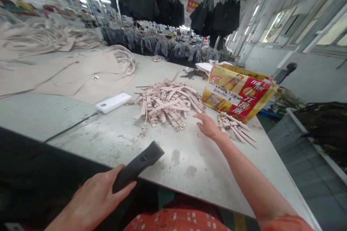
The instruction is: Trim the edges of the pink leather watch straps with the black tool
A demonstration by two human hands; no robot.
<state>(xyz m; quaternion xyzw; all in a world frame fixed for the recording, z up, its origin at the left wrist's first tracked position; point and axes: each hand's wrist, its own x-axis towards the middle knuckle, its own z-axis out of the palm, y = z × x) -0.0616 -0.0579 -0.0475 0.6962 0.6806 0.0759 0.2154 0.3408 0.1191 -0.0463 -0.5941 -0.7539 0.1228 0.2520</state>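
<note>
My left hand (pixel 94 196) is closed round the handle of a black tool (pixel 138 166) whose head rests at the near edge of the grey table (pixel 108 137). My right hand (pixel 207 125) reaches out over the table with fingers spread, holding nothing. It hovers between a large heap of beige straps with metal buckles (pixel 166 103) on its left and a smaller bunch of the same straps (pixel 235 126) on its right.
A yellow and red cardboard box (pixel 240 92) stands behind the small bunch. A white power bank (pixel 113 102) with a black cable lies left of the heap. Beige fabric panels (pixel 81 72) cover the far left. A grey bin (pixel 306 144) sits at the right.
</note>
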